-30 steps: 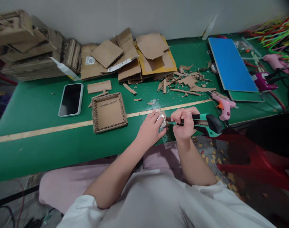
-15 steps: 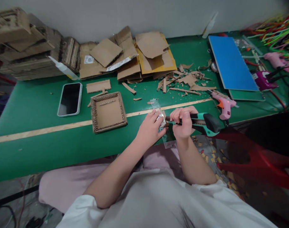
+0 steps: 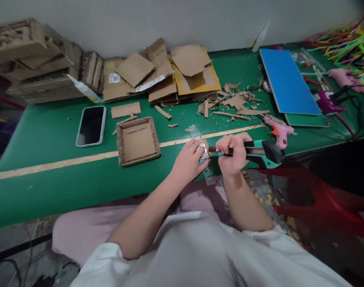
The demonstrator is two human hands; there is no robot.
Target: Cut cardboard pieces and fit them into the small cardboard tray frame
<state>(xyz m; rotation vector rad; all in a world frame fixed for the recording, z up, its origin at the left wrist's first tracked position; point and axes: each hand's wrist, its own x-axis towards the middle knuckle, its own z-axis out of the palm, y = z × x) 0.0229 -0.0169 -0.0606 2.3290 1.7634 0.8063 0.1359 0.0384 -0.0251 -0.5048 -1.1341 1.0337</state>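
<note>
My left hand (image 3: 188,161) presses down on a clear ruler (image 3: 211,175) near the front edge of the green table, its fingers bent over the ruler and its thumb lying to the right. A small piece of brown cardboard (image 3: 207,144) shows beside the ruler, mostly covered by the fingers. Wrapped in my right hand (image 3: 233,154) is a black and teal utility knife (image 3: 267,154), its front end pointing left at the ruler and cardboard. The exact contact of the blade is hidden. Left of both hands sits a shallow square cardboard tray (image 3: 138,142).
A phone (image 3: 91,126) lies at the left. Behind are stacked cardboard pieces (image 3: 44,75), flat cardboard sheets (image 3: 135,67) and scattered scraps (image 3: 237,102). To the right lie a pink glue gun (image 3: 279,129) and a blue board (image 3: 289,81). A red stool (image 3: 313,195) stands beside the table.
The view has shifted slightly. My left hand stays on the ruler, and the knife in my right hand has barely moved, its rear end a little farther right.
</note>
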